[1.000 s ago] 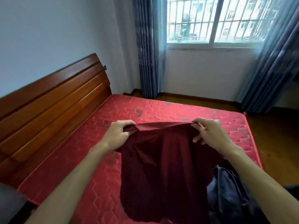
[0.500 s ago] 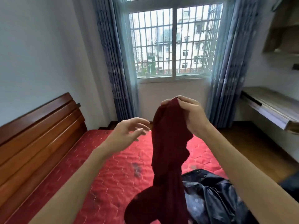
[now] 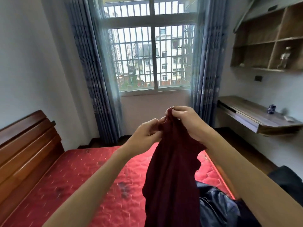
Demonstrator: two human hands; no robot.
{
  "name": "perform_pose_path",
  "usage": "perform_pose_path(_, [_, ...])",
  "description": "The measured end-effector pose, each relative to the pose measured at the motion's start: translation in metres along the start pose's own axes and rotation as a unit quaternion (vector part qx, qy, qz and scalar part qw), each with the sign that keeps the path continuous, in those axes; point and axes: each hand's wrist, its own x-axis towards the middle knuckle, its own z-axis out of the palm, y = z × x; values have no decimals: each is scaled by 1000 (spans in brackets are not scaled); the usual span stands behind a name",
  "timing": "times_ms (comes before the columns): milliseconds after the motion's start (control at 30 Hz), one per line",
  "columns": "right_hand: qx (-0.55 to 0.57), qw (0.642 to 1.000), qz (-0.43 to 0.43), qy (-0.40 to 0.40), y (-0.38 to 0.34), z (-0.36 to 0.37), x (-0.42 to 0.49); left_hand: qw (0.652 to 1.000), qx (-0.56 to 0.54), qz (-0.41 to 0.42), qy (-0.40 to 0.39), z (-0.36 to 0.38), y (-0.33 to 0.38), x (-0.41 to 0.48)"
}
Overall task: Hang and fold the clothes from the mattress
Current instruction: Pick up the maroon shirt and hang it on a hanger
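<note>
The person is holding a dark maroon knit garment (image 3: 172,169) bunched in the air above the red quilted mattress (image 3: 98,169), its lower part dropping out of view. The right hand (image 3: 183,120) is pinching the gathered top of the cloth, and the left hand (image 3: 146,133) is curling its fingers onto the fabric just beside it. With the cloth this bunched, the left hand risks taking a wrong fold and leaving it twisted. The trailing hem could also snag the crumpled dark blue garment (image 3: 218,208) below.

maroon garment (image 3: 172,177) cut off at bottom edge, shelf figurine (image 3: 285,56) blurred
</note>
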Motion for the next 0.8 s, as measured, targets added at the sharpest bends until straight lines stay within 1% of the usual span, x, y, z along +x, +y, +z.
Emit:
perform_pose_path(33, [-110,993,-35,14,2,-4,-3,1000,-12,-18,3,-3,-1,1])
perform_pose_path(67, [-211,976,-56,16,6,-8,-6,999,-23,-37,9,-7,0,2])
perform_pose_path(100, [-281,957,-63,11,11,-12,-11,998,-26,-54,19,-14,2,3])
perform_pose_path(133, [-316,947,-63,3,17,-15,-14,997,-26,-69,26,-20,5,3])
perform_pose_path(233, [-321,945,-57,-14,30,-19,-22,995,-31,-95,29,-37,10,3])
perform_pose_path(333, [-322,945,-55,-35,31,-20,-27,994,5,-107,32,-45,12,0])
perform_pose_path(400, [-310,947,-39,-74,33,-21,-31,993,17,-107,43,-52,13,-3])
perform_pose_path(467, [-290,948,-5,-134,39,-25,-35,991,39,-100,76,-61,15,-5])
perform_pose_path(533, [-310,932,27,-186,51,-33,-36,989,38,-100,102,-71,16,-8])
perform_pose_path(567, [-324,924,35,-199,56,-36,-37,989,49,-99,103,-77,16,-10])
perform_pose_path(633, [-335,922,40,-188,60,-46,-39,985,121,-89,83,-91,17,-17])
perform_pose_path(700, [-300,942,36,-147,58,-56,-41,973,208,-87,55,-105,16,-24])
perform_pose_path(733, [-277,952,29,-124,57,-60,-42,967,233,-95,48,-111,16,-28])
perform_pose_path(800, [-223,971,11,-82,55,-67,-45,964,244,-103,33,-117,15,-34])
